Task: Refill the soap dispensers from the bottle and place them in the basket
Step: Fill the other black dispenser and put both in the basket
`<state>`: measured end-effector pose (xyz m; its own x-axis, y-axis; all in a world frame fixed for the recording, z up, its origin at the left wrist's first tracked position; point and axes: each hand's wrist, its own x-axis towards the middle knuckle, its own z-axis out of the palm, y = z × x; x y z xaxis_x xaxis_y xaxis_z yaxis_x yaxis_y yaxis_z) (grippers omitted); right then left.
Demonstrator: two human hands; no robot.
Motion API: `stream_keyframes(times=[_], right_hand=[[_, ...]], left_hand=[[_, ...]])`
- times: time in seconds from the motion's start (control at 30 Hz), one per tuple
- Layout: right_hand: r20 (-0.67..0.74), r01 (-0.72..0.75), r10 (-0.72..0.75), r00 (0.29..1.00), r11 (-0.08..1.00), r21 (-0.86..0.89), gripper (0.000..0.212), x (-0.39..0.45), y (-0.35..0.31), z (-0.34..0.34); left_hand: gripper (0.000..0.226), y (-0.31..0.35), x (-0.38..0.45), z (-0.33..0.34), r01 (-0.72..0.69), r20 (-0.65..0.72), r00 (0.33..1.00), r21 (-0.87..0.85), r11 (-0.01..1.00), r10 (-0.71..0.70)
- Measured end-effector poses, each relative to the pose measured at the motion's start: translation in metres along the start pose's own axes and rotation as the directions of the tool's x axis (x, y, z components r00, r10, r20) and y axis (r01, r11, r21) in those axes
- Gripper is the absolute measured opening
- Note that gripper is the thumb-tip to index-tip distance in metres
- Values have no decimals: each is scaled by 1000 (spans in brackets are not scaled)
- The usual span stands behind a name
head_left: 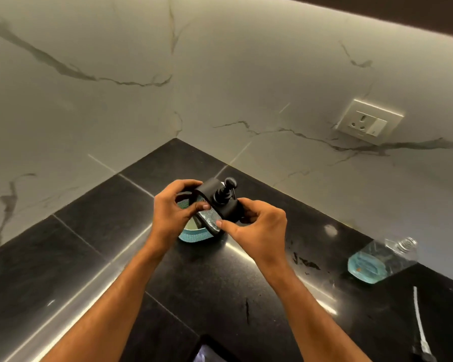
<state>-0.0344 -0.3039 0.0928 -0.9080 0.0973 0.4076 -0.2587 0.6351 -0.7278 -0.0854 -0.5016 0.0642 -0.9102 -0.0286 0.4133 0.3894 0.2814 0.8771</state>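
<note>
We've got the dispenser (215,205) pinched between our left hand (171,214) and right hand (256,226) just above the basket (194,235) — looks rigid, maybe slick, so grip its sides, not the pump.

A black soap dispenser (215,205) with a pump top sits at the frame's centre, tilted over a light-blue mesh basket (194,235). At the right edge a clear, uncapped bottle (382,259) leans, blue liquid pooled in its bottom.
</note>
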Motion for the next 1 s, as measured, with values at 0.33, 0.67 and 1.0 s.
stream_keyframes(times=[0.33,0.67,1.0], right_hand=[[-20,22,-23,1000,999,-31,44,19,-14,75],[4,-64,65,998,989,-133,42,17,7,112],[72,-95,112,991,975,-202,45,15,29,135]], left_hand=[[66,-34,8,-27,120,-70,992,163,979,-110],[124,-81,14,-31,218,250,923,287,933,-292],[130,-104,11,-22,184,304,907,337,923,-291]])
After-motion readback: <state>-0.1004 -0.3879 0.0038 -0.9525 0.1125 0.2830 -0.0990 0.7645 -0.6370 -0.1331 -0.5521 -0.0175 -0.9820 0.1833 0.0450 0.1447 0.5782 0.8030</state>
